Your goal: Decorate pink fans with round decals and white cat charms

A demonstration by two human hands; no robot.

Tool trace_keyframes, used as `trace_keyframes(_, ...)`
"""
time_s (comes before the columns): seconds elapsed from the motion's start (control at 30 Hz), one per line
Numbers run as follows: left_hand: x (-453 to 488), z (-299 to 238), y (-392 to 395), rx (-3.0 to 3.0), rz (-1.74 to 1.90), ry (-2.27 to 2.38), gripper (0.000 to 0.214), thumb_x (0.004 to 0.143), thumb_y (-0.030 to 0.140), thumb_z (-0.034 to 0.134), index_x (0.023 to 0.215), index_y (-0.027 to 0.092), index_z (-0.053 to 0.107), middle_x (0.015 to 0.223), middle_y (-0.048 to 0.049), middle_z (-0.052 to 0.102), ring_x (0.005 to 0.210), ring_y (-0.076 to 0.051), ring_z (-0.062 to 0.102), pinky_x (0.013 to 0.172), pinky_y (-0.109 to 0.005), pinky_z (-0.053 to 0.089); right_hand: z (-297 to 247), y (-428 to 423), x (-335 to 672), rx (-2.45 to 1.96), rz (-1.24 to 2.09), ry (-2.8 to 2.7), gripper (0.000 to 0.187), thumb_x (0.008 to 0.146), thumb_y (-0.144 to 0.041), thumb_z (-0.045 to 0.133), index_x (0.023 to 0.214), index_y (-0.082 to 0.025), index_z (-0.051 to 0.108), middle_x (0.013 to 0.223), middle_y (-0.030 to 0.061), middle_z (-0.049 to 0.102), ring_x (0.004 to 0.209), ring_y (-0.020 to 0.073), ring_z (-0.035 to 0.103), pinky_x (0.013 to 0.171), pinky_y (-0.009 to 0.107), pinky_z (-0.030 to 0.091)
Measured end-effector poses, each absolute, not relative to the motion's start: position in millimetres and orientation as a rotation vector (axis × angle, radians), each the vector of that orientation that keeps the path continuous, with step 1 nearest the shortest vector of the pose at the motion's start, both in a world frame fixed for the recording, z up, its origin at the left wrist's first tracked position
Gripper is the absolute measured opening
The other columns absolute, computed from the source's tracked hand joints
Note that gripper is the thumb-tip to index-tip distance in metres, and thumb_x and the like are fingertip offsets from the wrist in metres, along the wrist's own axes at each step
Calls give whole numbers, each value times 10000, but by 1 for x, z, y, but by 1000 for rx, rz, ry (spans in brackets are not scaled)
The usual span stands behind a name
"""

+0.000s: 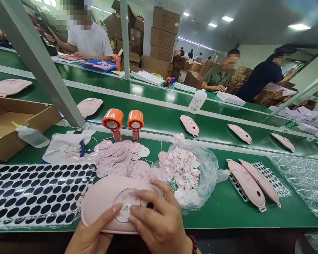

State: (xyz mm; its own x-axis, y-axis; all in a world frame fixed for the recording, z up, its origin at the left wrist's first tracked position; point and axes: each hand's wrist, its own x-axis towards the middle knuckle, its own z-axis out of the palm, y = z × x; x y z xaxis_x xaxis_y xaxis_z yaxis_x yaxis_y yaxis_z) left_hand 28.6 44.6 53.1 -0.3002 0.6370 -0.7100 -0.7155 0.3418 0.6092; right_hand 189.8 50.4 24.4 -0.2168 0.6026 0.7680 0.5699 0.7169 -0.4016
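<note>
A pale pink oval plastic cover point(100, 197) is held tilted at the front edge of the bench. My left hand point(92, 229) grips its lower left side, the thumb lying on its face. Set into the cover is a round printed disc point(119, 203), and on it sits a small white piece point(126, 213) with a triangular mark. My right hand point(160, 213) bends over the cover's right part, its fingertips closed at the white piece's right edge. Just behind lie piled pink printed discs point(113, 155) and an open plastic bag point(208, 165) of small white-and-pink figure pieces point(184, 164).
Sheets of black round stickers point(39, 194) lie left. Two more pink covers point(247, 183) rest right, beside clear plastic packaging point(304, 183). Two orange handheld fans point(112, 121) stand behind the discs. A belt point(153, 123) carries covers and a white bottle point(198, 101). People work beyond.
</note>
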Motion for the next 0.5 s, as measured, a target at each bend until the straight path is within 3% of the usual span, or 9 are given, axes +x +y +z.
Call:
trace_keyframes(0.1, 27, 51, 46, -50, 1305, 1335, 1395, 145, 48, 1051, 1475, 210, 661, 1368, -105, 785, 1285, -390, 745, 836, -282, 738, 23, 48, 195, -850, -141, -1991, 137, 1091, -317, 687, 1077, -211, 773, 1231, -49, 826, 1189, 235, 760, 1122, 359, 634)
trace_keyframes(0.2, 25, 43, 43, -28, 1303, 1346, 1421, 148, 24, 1042, 1498, 234, 650, 1441, -103, 755, 1374, -415, 698, 842, -287, 740, 20, 46, 198, -863, 36, -1926, 117, 1096, -302, 670, 1118, -234, 763, 1232, -31, 823, 1150, 203, 783, 1187, 389, 601)
trace_keyframes(0.27, 25, 36, 40, 50, 1294, 1313, 1320, 256, 27, 1043, 1493, 300, 672, 1494, -55, 733, 1381, -405, 697, 850, -309, 742, 17, 45, 198, -1004, 183, -1777, 207, 1079, -349, 697, 1248, -249, 762, 1325, 20, 795, 1239, 224, 763, 1189, 445, 602)
trace_keyframes(0.33, 26, 29, 37, 124, 1292, 1266, 1167, 378, 43, 1020, 1464, 331, 706, 1504, -30, 731, 1386, -408, 697, 887, -347, 744, 12, 46, 197, -1190, 354, -1618, 378, 1018, -420, 764, 1360, -259, 764, 1340, 54, 786, 1243, 266, 768, 1066, 453, 670)
trace_keyframes(0.43, 35, 29, 39, 124, 1286, 1242, 935, 544, 204, 1010, 1434, 295, 742, 1427, -65, 772, 1380, -428, 702, 1007, -423, 722, 5, 47, 195, -1301, 689, -1436, 416, 920, -448, 837, 1299, -276, 824, 1184, 37, 823, 1042, 253, 821, 921, 382, 708)
trace_keyframes(0.5, 42, 35, 45, 98, 1285, 1252, 824, 648, 358, 985, 1433, 278, 747, 1376, -86, 793, 1369, -434, 708, 1072, -467, 695, 3, 48, 195, -1303, 795, -1363, 389, 892, -446, 848, 1240, -273, 851, 1144, 35, 828, 1021, 252, 825, 920, 359, 702)
